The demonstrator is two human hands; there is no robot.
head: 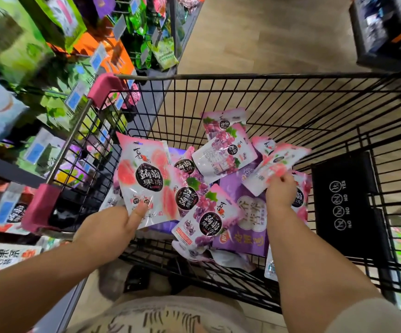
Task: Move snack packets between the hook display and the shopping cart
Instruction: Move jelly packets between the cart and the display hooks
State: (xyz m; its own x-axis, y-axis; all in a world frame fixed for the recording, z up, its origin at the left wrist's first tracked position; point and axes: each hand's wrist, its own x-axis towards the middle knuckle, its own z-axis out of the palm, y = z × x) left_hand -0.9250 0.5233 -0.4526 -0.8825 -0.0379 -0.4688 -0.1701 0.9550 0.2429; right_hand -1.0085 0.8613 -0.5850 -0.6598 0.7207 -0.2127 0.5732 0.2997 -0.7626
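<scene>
Midway through a cart-to-hooks step, by look of it: your left hand pinches peach konjac jelly packet by bottom edge, thumb pressed on front, centre-left of frame over shopping cart. Right hand, arm reaching in from lower right, fingers curled round second, blurred pink packet. Below, grape packets lie loose. Next move likely calls for lifting both toward hook display, upper left.

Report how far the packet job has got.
Done: a pile of grape jelly packets lies in the shopping cart. In hand: the left hand grips a peach jelly packet, and the right hand pinches a second peach packet. Left: placing both; whether in the cart or on the hook display is unclear.
</scene>
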